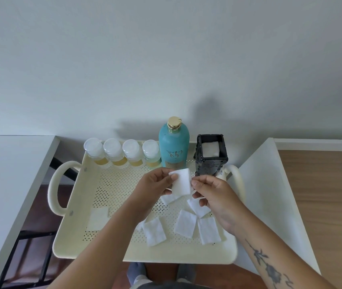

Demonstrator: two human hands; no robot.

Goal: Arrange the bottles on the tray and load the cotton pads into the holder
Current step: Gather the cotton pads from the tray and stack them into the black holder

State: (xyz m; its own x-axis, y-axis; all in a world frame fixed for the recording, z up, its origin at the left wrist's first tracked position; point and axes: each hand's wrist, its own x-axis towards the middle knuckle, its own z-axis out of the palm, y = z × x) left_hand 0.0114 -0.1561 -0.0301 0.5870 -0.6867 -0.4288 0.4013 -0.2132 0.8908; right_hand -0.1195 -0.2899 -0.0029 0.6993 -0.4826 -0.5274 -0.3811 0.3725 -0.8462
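My left hand and right hand pinch one white cotton pad by its edges, fingers curled, above the cream perforated tray. At the tray's back right corner stands the black holder, open-topped, with white pads stacked inside. Just beside it, along the back rim, stand a teal bottle with a gold cap and a row of four small clear bottles holding yellowish liquid. Loose pads lie scattered over the front half, one apart at the left. The floor between bottles and loose pads is open. Looped handles jut from both sides; a white panel flanks the right.
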